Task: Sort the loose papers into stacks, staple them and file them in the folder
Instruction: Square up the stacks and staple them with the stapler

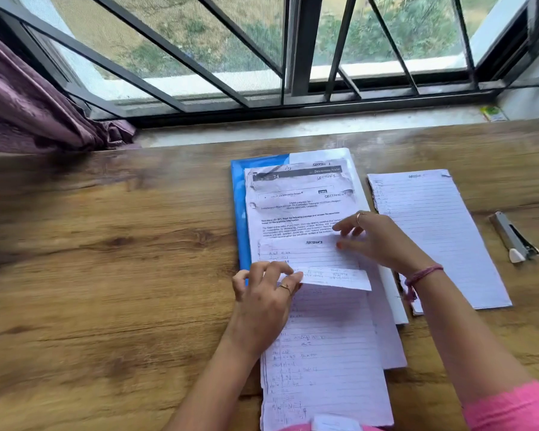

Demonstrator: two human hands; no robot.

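Two hands work over a pile of loose papers [296, 213] lying on a blue folder [239, 213] on the wooden tabletop [106, 244]. The left hand [263, 295] pinches the near-left corner of a small folded slip of paper [336, 277] between thumb and fingers, with a ring on one finger. The right hand [375, 241] rests with its fingers spread and lightly curved on a lined sheet headed "Section" [308, 251], fingertips pressing the paper near its upper right edge; a pink thread bracelet [422, 275] circles that wrist, and a ring shows on one finger.

Under the lined sheet lies a printed page [293, 209] with handwritten "Section 1" marks near its top right. A long handwritten lined sheet [327, 362] extends from beneath the hands toward the near edge of the tabletop. The folder's blue edge shows along the left side of the pile, and its white part shows at the top and the right.

Just to the right of the folder, apart from it, a separate stack of lined pages [436, 237] lies flat. Farther right, a grey stapler [512, 237] with a white tip lies on the tabletop, well apart from both hands.

Behind the tabletop are a stone window sill [293, 129], a barred window [262, 51], and a purple curtain [28, 104] at the left. A pink sleeve [517, 405] shows at the lower right.
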